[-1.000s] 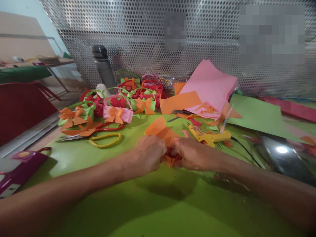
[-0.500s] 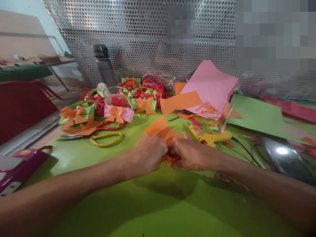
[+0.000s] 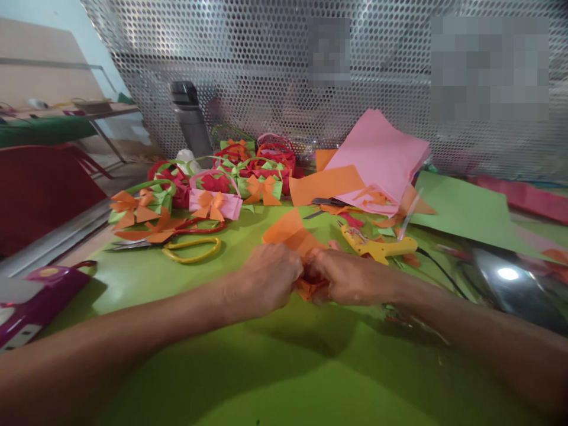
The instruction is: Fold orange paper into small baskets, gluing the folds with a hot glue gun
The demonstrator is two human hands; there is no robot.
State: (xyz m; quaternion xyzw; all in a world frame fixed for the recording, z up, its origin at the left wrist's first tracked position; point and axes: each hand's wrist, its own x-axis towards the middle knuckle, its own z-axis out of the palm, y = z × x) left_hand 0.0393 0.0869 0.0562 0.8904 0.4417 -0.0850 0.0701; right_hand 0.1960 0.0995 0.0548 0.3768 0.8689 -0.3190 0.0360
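An orange folded paper piece (image 3: 293, 229) sits between my hands above the green table (image 3: 284, 367). My left hand (image 3: 273, 275) is closed on its left side, fingers curled inward. On the other side my right hand (image 3: 344, 275) pinches the same paper, with its thumb and fingers around the near part. The fingertips and the folds inside are partly hidden. A yellow glue gun (image 3: 377, 245) lies just beyond my right hand. Scissors with a yellow and a red handle (image 3: 191, 251) rest to the left, partly under an orange paper bow (image 3: 155, 228).
Several small paper bags with bows (image 3: 261, 186) stand at the back left, before a grey bottle (image 3: 190, 121). Pink sheets (image 3: 377, 160), a green sheet (image 3: 461, 207) and a phone-like dark glossy object (image 3: 517, 284) lie right. A purple device (image 3: 48, 302) sits at the left edge.
Both hands keep their grip on the orange paper and have hardly moved. The whole view has shifted very slightly.
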